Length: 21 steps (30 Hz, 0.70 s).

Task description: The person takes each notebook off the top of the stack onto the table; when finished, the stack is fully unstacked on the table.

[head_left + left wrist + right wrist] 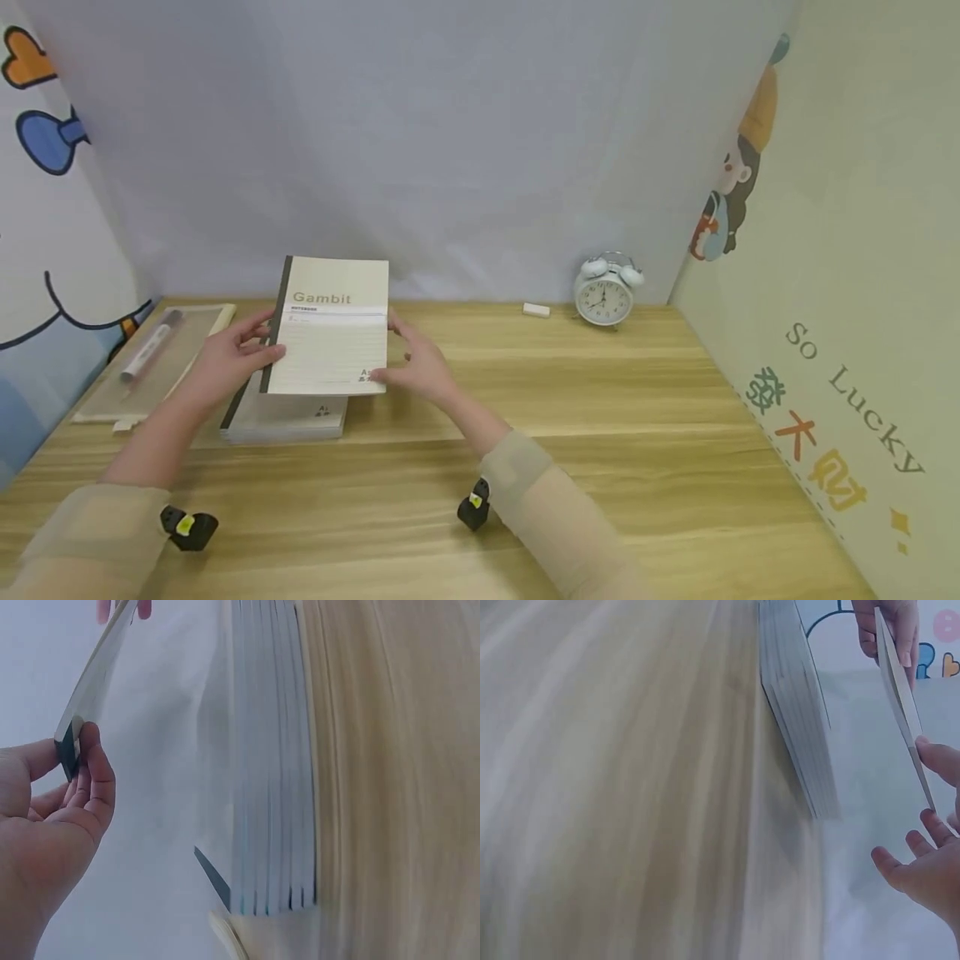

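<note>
A cream notebook with a dark spine and "Gambit" on its cover is held up by both hands. My left hand pinches its spine side, thumb on the cover and fingers beneath, as the left wrist view shows at the dark spine. My right hand pinches the opposite edge between thumb and fingers. Under it, apart from it, lies a stack of several similar notebooks on the table; the raised notebook hides much of the stack. Their page edges show in the left wrist view.
Left of the stack lies a translucent pouch with a marker in or on it. At the table's back edge are a small white eraser-like block and a white twin-bell alarm clock. A grey-white cloth hangs behind the wooden table.
</note>
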Each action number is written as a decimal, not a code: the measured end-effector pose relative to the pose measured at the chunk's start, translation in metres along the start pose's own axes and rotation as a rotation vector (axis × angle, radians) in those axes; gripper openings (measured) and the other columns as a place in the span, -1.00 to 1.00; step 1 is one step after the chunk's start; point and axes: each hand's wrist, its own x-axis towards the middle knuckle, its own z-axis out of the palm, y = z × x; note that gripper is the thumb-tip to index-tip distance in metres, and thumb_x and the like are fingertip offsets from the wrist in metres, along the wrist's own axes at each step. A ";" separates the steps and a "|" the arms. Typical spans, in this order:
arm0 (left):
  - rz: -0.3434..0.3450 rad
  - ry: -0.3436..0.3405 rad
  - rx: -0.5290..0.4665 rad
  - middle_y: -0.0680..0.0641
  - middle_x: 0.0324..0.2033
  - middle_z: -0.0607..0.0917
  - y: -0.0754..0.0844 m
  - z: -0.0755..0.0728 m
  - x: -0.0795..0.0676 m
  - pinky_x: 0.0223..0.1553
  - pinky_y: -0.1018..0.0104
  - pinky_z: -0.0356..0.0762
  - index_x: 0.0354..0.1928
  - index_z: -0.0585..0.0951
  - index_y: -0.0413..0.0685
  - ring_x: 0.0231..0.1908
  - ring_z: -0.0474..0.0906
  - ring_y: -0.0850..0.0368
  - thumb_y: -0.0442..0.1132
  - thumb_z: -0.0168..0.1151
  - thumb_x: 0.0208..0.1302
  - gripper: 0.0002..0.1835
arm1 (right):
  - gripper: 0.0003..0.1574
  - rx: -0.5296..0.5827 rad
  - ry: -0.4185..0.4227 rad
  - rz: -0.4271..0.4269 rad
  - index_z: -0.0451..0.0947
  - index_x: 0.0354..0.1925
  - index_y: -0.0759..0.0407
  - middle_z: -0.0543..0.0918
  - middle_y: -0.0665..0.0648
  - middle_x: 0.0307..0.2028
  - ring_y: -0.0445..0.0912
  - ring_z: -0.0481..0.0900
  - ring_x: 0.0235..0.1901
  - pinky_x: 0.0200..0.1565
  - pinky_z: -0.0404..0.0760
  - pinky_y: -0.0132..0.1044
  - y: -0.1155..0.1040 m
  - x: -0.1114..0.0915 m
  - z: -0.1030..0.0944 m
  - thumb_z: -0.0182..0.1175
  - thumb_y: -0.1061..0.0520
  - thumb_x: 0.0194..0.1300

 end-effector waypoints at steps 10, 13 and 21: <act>0.094 -0.006 0.049 -0.26 -0.02 0.51 0.034 0.015 0.004 -0.26 0.49 0.49 0.39 0.20 -0.24 -0.21 0.48 0.36 -0.11 0.18 0.31 -0.30 | 0.03 -0.081 -0.005 0.032 0.11 0.43 0.01 0.27 0.09 0.36 -0.01 0.23 0.33 0.23 0.37 -0.07 0.001 -0.013 -0.043 0.40 0.03 0.09; 0.093 -0.037 0.107 -0.21 -0.04 0.54 0.040 0.020 0.007 -0.21 0.43 0.44 0.39 0.21 -0.21 -0.12 0.46 0.12 -0.04 0.23 0.27 -0.25 | 0.00 -0.090 -0.008 0.040 0.16 0.41 0.03 0.30 0.09 0.34 0.02 0.29 0.27 0.21 0.38 -0.02 0.002 -0.018 -0.054 0.40 0.03 0.09; 0.151 -0.123 0.212 -0.12 -0.17 0.58 0.047 0.040 0.012 -0.16 0.17 0.38 0.36 0.28 -0.12 -0.10 0.45 -0.02 -0.07 0.33 0.18 -0.25 | -0.01 -0.148 -0.069 0.024 0.21 0.38 0.12 0.36 0.11 0.27 0.10 0.38 0.16 0.10 0.45 0.05 0.020 -0.038 -0.072 0.43 0.04 0.04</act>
